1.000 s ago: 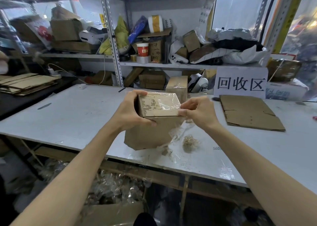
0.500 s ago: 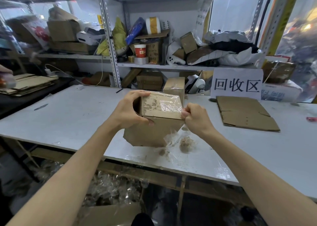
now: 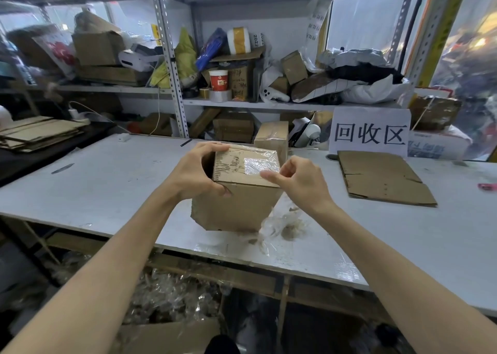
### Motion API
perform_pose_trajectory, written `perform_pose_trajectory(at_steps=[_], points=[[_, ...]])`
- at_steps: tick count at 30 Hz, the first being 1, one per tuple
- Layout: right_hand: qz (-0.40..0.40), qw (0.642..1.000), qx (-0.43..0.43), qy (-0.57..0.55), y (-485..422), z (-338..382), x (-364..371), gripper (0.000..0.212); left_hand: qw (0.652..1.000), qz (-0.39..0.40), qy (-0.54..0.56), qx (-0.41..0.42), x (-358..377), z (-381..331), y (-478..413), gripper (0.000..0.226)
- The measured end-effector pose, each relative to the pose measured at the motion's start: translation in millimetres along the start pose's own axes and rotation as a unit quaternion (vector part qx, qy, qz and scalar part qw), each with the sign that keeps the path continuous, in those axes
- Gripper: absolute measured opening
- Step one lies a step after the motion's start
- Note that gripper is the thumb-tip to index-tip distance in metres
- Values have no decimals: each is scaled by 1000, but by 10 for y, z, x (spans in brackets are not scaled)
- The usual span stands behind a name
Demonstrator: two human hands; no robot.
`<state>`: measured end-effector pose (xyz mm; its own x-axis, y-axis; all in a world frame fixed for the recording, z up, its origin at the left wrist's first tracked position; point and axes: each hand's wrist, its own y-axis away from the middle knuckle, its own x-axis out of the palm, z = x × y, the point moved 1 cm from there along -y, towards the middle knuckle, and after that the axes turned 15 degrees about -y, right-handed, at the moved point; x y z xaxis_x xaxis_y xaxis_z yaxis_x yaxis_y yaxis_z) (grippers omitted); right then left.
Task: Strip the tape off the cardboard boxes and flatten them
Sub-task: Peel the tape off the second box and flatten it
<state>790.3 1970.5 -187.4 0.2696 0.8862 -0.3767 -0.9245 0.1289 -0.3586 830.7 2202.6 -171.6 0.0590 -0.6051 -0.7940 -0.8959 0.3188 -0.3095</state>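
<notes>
At the desk's (image 3: 107, 179) near edge: box (image 3: 236, 205) tilted, left grip (image 3: 196, 173) wrapped round its top-left corner. Right grip (image 3: 301, 181) has its thumb at the edge of the top tape (image 3: 261, 164), fingers curled; can't tell if it's pinched. Step: tape stripping. Next move needs a lifted tape edge to peel.

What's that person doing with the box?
A person is working tape off a cardboard box at the white table. The left hand grips the box's top left edge, and the right hand has its thumb at the clear tape on top; whether it has caught the tape isn't clear. Peeled scraps lie beside the box.
</notes>
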Motion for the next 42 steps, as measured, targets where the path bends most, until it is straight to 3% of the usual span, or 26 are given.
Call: perform_pose_trajectory(at_steps=[2,5,7,10,15,17,21,25,31,34,37,42], points=[[-17,999,9,37,-15,-9,34,45,1000,4,-3,9,-2,-18,6,98],[20,998,44,-31,-70,-8,25,34,1000,8,0,13,-11,-6,11,98],[30,999,41,-15,-70,3,34,31,1000,8,7,13,-22,0,13,98],[-8,999,29,27,-14,-15,93,25,1000,9,14,9,-38,11,10,97],[-42,998,28,-42,49,-50,148,21,1000,22,-7,-1,-67,-15,23,95],[-43,996,19,-71,56,-69,148,22,998,0,-60,-17,-67,-43,28,89],[-32,980,64,-185,42,-134,167,30,969,-142,-200,-27,58,-200,57,68],[-9,973,87,-215,38,-163,195,28,988,-104,-102,-40,338,-342,80,72],[39,957,112,-265,55,-156,77,25,990,-107,-77,-45,461,-393,29,70],[-5,973,105,-206,85,-159,2,45,987,-126,-85,-46,522,-442,9,68],[3,990,87,-111,152,-178,-14,56,986,-128,-87,-57,568,-489,-25,66],[4,984,52,-168,189,-238,23,31,987,-131,-70,-57,622,-487,-58,64]])
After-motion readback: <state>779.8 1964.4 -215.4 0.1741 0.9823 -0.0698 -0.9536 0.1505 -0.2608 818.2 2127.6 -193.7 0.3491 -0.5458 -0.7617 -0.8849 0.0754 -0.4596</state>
